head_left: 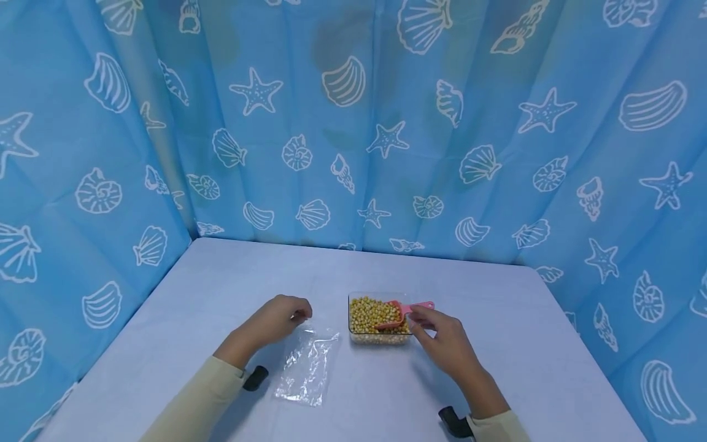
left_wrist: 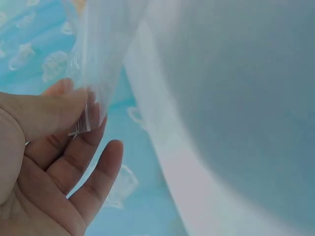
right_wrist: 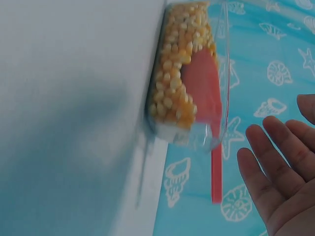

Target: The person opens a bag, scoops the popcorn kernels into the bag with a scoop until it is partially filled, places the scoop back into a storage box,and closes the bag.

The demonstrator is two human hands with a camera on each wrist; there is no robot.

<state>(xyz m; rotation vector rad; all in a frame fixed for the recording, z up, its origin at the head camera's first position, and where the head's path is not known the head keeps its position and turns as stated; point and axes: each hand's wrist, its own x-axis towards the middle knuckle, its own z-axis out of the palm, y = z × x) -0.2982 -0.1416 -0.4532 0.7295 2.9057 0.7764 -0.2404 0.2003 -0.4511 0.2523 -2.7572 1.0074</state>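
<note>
Here, pale sleeves are filling the lower left and lower right of the head view, with a black piece showing at each wrist. Just beyond, a clear plastic bag is showing below centre, against the white table. The left hand, at the bag's upper left, is pinching its edge between thumb and fingers. The right hand, right of centre, is holding nothing; in the right wrist view its fingers are reaching out nearly straight, near the pink scoop but apart from it. That scoop is resting among yellow corn kernels in a clear box at lower centre, its handle sticking out over the right side. Farther back, a blue shell-patterned curtain is hanging across the upper frame.
</note>
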